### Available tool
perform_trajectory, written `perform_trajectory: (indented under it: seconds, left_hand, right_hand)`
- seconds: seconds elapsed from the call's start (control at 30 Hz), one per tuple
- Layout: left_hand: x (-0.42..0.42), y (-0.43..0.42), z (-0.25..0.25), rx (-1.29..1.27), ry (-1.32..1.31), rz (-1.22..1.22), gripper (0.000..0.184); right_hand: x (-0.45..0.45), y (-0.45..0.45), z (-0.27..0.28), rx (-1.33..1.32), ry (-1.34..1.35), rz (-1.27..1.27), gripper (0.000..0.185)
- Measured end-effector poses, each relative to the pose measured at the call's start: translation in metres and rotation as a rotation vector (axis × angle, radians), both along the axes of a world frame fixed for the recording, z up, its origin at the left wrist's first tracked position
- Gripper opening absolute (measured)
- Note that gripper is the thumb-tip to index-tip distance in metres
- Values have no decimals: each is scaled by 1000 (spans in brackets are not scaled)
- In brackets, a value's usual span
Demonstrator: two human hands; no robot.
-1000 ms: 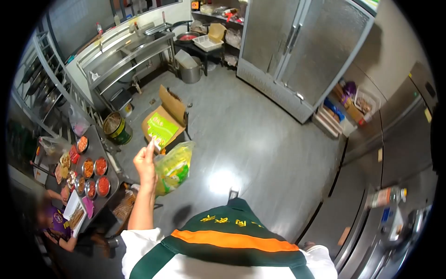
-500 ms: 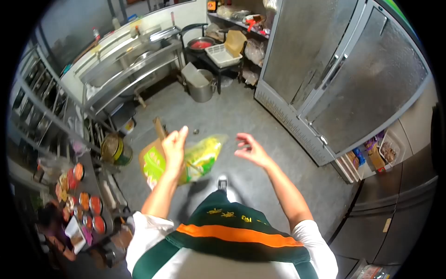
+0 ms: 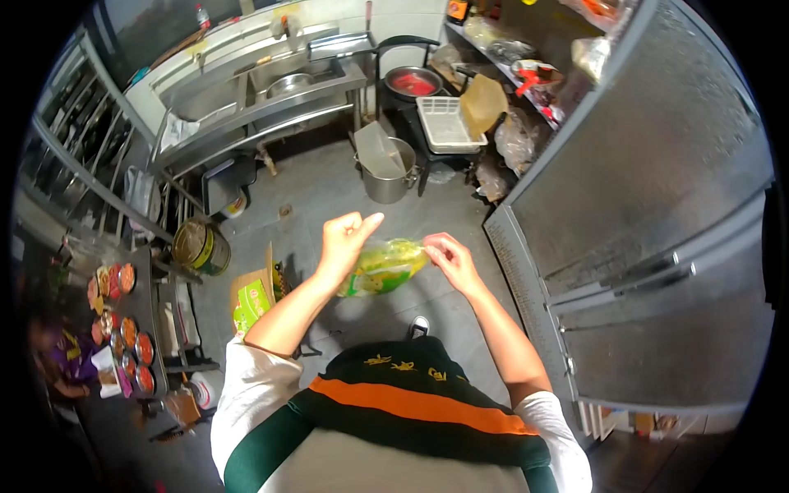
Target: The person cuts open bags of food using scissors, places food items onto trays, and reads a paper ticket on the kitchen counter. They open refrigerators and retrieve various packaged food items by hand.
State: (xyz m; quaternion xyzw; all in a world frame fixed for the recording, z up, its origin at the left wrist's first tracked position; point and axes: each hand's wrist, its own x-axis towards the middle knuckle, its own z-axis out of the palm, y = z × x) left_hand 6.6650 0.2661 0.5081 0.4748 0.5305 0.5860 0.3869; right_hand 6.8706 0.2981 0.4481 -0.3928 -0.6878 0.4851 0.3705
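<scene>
A green and yellow plastic bag (image 3: 385,269) hangs in front of me above the floor. My left hand (image 3: 343,240) is closed on its left end, with the thumb pointing to the right. My right hand (image 3: 450,261) pinches the bag's right end between thumb and fingers. What the bag contains cannot be made out. Below and to the left of my left forearm, a cardboard box (image 3: 251,300) with a green printed side stands with a flap up.
Ahead stand a metal sink (image 3: 288,78), a steel pot (image 3: 388,177) and a chair holding a white basket (image 3: 448,123). A large fridge (image 3: 641,205) is on the right. At left are a tin drum (image 3: 201,246) and a table with bowls (image 3: 141,349); a person (image 3: 70,357) is beyond it.
My right hand has moved left to the bag and now pinches its end. The bag has shifted away from the cardboard box, and my view has moved closer to the sink.
</scene>
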Motion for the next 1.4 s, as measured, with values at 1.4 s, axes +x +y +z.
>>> perform_trajectory:
  seconds: [1.4]
  left_hand:
    - [-186,335,-113,-705,690,471,41]
  right_hand:
    - [-293,626,-379,920,-1187,1266,22]
